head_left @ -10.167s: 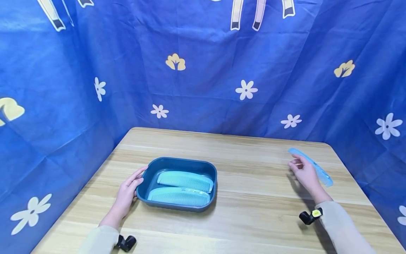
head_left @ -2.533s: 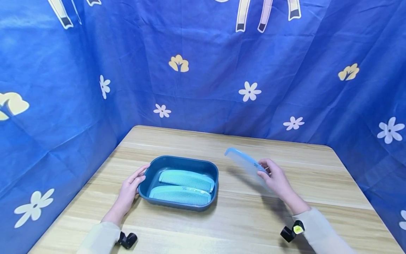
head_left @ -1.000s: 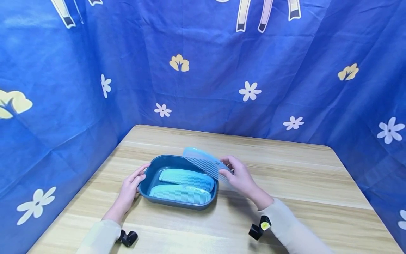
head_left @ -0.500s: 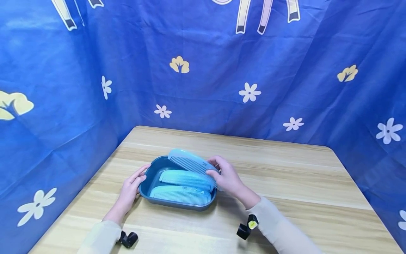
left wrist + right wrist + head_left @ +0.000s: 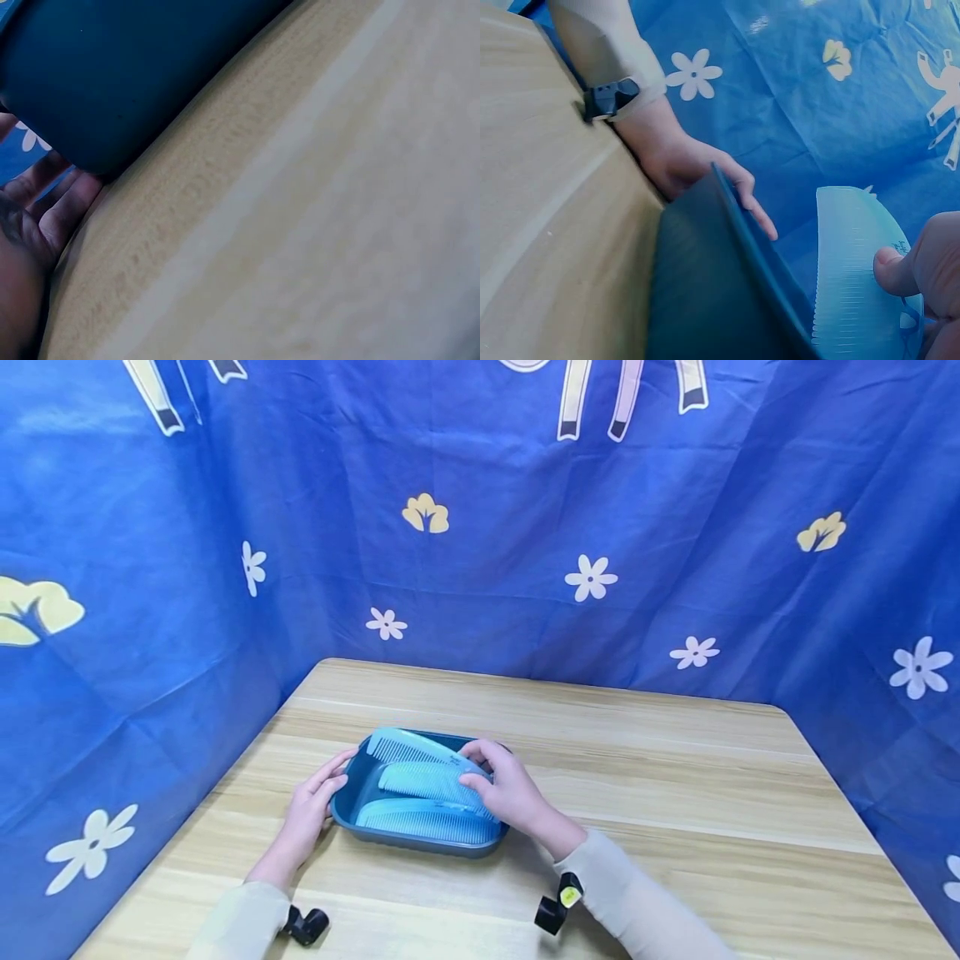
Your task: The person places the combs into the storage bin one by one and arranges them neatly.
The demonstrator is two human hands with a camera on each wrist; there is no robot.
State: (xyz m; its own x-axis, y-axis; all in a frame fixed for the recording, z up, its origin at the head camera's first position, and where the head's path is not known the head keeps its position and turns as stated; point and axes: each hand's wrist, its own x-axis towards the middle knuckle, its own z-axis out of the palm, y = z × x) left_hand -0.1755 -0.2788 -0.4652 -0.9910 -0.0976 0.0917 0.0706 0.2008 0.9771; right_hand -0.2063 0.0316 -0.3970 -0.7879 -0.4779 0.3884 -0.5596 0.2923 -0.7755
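A dark blue plastic tub (image 5: 420, 846) stands on the table, left of centre. My left hand (image 5: 303, 806) holds its left end, and in the right wrist view a finger reaches over the tub's rim. My right hand (image 5: 510, 789) pinches a light blue comb (image 5: 405, 746) by its right end between thumb and fingers. This comb slants along the tub's back side, within the rim in the head view. In front of it lie a second comb (image 5: 423, 780) and a third comb (image 5: 423, 822), teeth toward me. My right fingers hide the second comb's right end.
The wooden table (image 5: 675, 793) extends to the right of and behind the tub. A blue curtain (image 5: 487, 568) with white flowers surrounds its back and sides. Each sleeve carries a black wrist camera, the left camera (image 5: 307, 927) and the right camera (image 5: 558, 906).
My right hand has brought the third comb from the table's right side leftward and down into the tub. My left hand has stayed at the tub's left end.
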